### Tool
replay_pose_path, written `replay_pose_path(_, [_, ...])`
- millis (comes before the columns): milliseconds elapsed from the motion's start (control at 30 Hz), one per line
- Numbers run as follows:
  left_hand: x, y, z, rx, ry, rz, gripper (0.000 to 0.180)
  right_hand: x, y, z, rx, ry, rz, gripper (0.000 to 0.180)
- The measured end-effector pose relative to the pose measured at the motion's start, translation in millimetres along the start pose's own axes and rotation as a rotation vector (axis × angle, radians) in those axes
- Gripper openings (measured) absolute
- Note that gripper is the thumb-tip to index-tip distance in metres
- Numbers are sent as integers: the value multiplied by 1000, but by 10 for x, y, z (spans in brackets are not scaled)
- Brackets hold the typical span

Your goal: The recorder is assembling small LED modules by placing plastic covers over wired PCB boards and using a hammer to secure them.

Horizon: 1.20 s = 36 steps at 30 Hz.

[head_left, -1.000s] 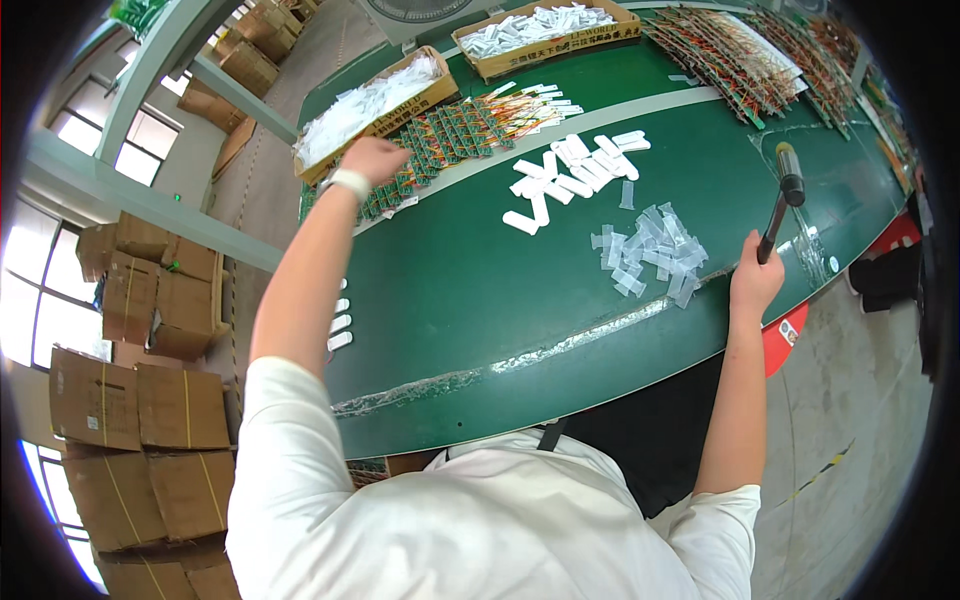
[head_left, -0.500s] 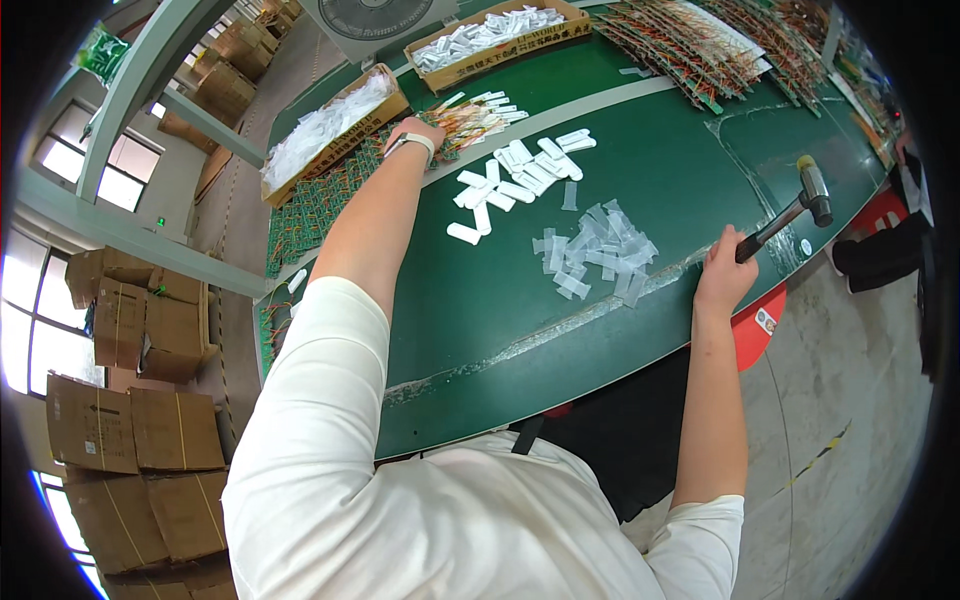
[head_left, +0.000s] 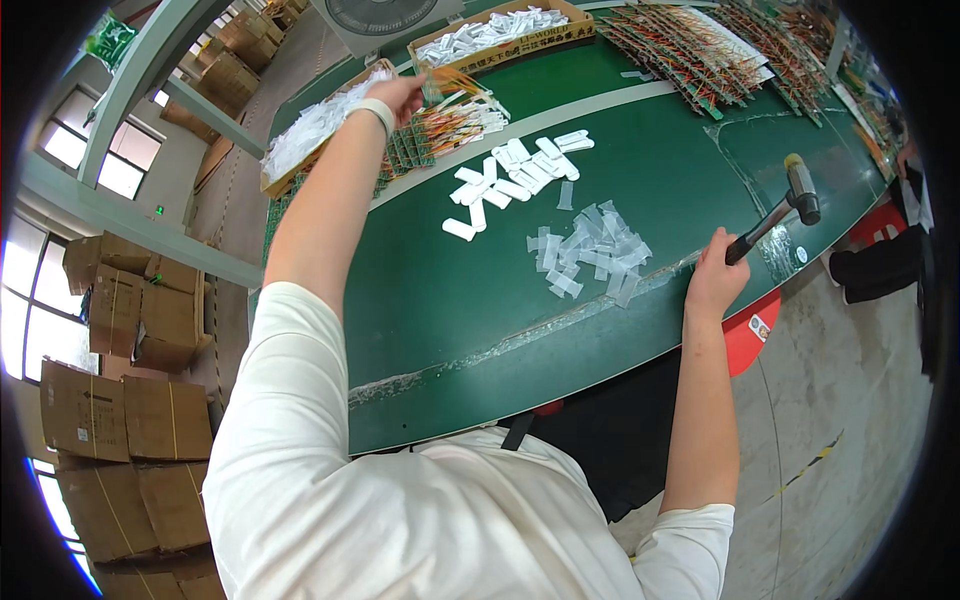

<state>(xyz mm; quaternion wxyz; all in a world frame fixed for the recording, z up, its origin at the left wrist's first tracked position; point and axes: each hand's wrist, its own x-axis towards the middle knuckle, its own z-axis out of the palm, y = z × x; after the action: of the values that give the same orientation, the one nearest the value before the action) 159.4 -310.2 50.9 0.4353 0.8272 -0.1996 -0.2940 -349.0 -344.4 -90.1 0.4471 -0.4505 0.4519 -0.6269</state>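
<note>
My left hand [head_left: 402,97] is at the far left of the table, its fingers closed on a small green circuit board with orange wires [head_left: 447,84], slightly blurred. It is above wired boards [head_left: 405,150] laid in rows, beside a bundle of white-ended wired pieces [head_left: 465,122]. My right hand [head_left: 716,277] grips the handle of a mallet [head_left: 803,190] near the table's right front edge, its head held up and away from me. Between my hands, white plastic casings [head_left: 538,172] lie in a loose group. Nearer me sits a pile of clear plastic strips [head_left: 592,250].
Cardboard trays hold clear pieces [head_left: 320,130] and white casings [head_left: 490,38] along the green table's [head_left: 450,330] far side. Stacked wired boards [head_left: 680,55] stand at the back. A grey fan [head_left: 385,15] is beyond; a red stool [head_left: 752,330] is at the right.
My left hand has risen from the wired boards and moved away and slightly left, with a board and its orange wires lifted in it. My right hand keeps its grip on the mallet.
</note>
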Motion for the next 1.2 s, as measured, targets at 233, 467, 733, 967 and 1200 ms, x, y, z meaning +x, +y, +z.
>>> replay_pose_path(233, [-1465,-286,-626,-229,-200,192,26,144,83,1,-187,-29,-122,38])
replay_pose_path(467, [-2502,-2010,-810,-19,-216,8,27,179,-2,-10,-176,1,-91,34])
replay_pose_path(733, [-3158,-2623,-1093,160,-125,-32,28,-44,-172,284,-757,113,-379,49])
replay_pose_path(967, [-3190,-2527,-1085,566,194,337,25,93,-141,177,-1238,-160,-332,47])
replay_pose_path(1200, [-3164,-2563,-812,441,320,735,18,3,-46,230,-1485,-42,-379,40])
